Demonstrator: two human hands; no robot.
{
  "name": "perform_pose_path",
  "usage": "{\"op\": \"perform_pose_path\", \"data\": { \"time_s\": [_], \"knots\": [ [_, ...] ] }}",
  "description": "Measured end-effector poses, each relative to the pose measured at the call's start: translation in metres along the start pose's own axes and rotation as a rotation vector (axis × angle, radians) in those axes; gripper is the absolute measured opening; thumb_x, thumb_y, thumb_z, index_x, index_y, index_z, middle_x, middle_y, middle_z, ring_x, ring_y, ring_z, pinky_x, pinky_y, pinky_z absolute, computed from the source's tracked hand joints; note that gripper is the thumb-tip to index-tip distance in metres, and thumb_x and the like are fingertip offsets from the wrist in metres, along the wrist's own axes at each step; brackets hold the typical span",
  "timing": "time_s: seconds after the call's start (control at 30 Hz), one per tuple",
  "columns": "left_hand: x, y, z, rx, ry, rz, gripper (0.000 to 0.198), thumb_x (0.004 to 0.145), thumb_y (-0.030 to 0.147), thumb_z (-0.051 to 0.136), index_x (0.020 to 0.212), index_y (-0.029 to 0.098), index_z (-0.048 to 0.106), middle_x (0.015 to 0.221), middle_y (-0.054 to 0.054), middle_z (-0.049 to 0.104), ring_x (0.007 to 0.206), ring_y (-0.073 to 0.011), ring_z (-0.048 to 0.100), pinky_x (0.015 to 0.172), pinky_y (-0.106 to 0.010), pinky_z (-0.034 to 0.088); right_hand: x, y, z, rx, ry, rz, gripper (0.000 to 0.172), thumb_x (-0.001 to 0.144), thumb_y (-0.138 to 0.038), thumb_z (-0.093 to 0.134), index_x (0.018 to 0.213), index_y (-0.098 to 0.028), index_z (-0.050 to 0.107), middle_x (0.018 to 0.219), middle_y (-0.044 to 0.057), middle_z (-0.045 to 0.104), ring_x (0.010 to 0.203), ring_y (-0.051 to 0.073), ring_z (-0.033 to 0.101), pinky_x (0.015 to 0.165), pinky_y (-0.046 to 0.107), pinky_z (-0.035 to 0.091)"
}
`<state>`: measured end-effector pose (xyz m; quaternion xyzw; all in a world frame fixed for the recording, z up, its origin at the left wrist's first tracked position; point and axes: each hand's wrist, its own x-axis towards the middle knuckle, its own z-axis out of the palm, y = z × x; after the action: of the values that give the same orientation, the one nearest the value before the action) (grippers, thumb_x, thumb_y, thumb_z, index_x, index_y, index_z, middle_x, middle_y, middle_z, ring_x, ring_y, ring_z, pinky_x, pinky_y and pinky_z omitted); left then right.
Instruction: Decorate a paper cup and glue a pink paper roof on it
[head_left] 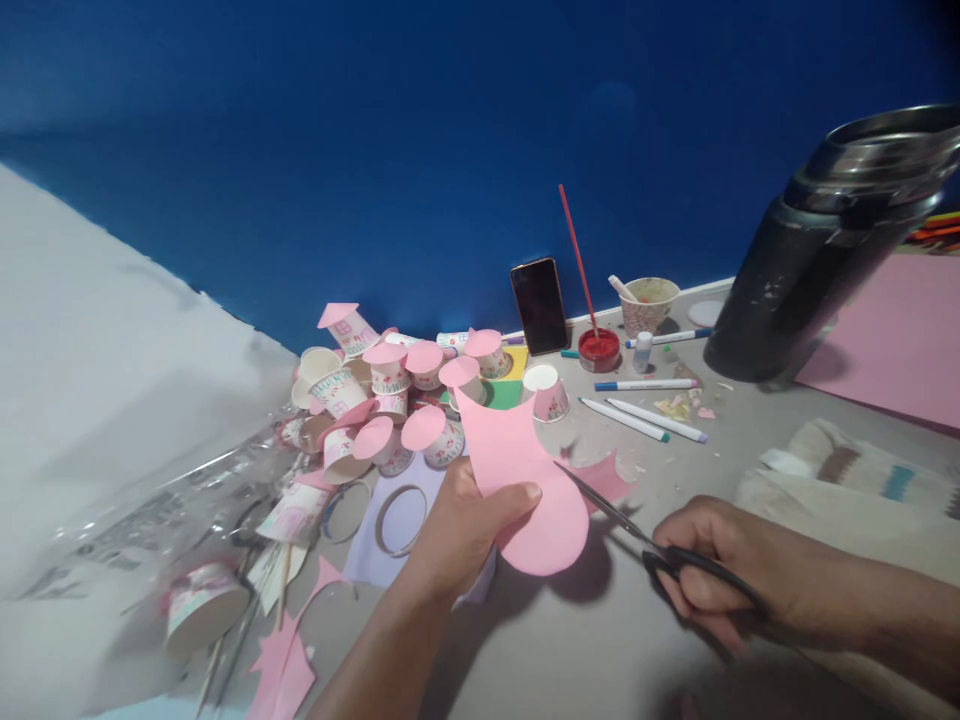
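Observation:
Between the thumb and fingers of my left hand (472,520) is a sheet of pink paper (525,450), its lower edge cut to a round curve. My right hand (720,570) grips black-handled scissors (615,515). Their blades reach the right edge of the paper, where a pink offcut (604,478) shows behind them. Whether that strip is still joined to the sheet, I cannot tell. Beyond my left hand stand and lie several decorated paper cups (390,370), many topped with pink paper roofs (424,428).
Tape rolls (400,520) rest on lilac paper (367,560) at left. Felt-tip pens (645,384), a red paint pot (598,350), a phone (540,305) and a paper cup (649,305) line the back. A dark flask (817,250), a cloth (840,490) and pink sheets (892,340) occupy the right.

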<state>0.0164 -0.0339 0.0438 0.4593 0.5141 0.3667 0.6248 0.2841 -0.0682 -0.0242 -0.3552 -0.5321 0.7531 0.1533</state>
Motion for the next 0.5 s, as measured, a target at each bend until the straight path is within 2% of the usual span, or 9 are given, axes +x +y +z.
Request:
{"op": "perform_pose_path", "data": {
  "time_s": [0.27, 0.37, 0.5],
  "knots": [
    [-0.0012, 0.0016, 0.0030, -0.004, 0.035, -0.004, 0.027, 0.069, 0.030, 0.085, 0.089, 0.013, 0.079, 0.080, -0.007, 0.078, 0.072, -0.0215, 0.071, 0.071, -0.031, 0.056, -0.0007, -0.0029, 0.0004, 0.024, 0.004, -0.001, 0.042, 0.081, -0.054, 0.072, 0.067, -0.016, 0.060, 0.053, -0.001, 0.060, 0.047, 0.008, 0.038, 0.048, 0.025, 0.023],
    [-0.0002, 0.0019, 0.0013, -0.009, 0.025, -0.002, 0.031, 0.068, 0.030, 0.086, 0.093, 0.013, 0.080, 0.086, -0.009, 0.081, 0.080, -0.0249, 0.074, 0.074, -0.032, 0.058, -0.0005, -0.0045, -0.0002, -0.005, 0.004, 0.001, 0.045, 0.082, -0.056, 0.072, 0.065, -0.016, 0.061, 0.054, 0.000, 0.061, 0.048, 0.008, 0.039, 0.049, 0.024, 0.024],
    [-0.0002, 0.0038, -0.0003, -0.007, -0.019, -0.011, 0.031, 0.069, 0.031, 0.086, 0.095, 0.013, 0.081, 0.087, -0.010, 0.081, 0.081, -0.0255, 0.074, 0.073, -0.032, 0.058, -0.0008, -0.0042, -0.0008, -0.015, -0.009, -0.014, 0.048, 0.083, -0.057, 0.072, 0.061, -0.017, 0.060, 0.052, 0.000, 0.059, 0.047, 0.008, 0.038, 0.048, 0.025, 0.023]
  ]
}}
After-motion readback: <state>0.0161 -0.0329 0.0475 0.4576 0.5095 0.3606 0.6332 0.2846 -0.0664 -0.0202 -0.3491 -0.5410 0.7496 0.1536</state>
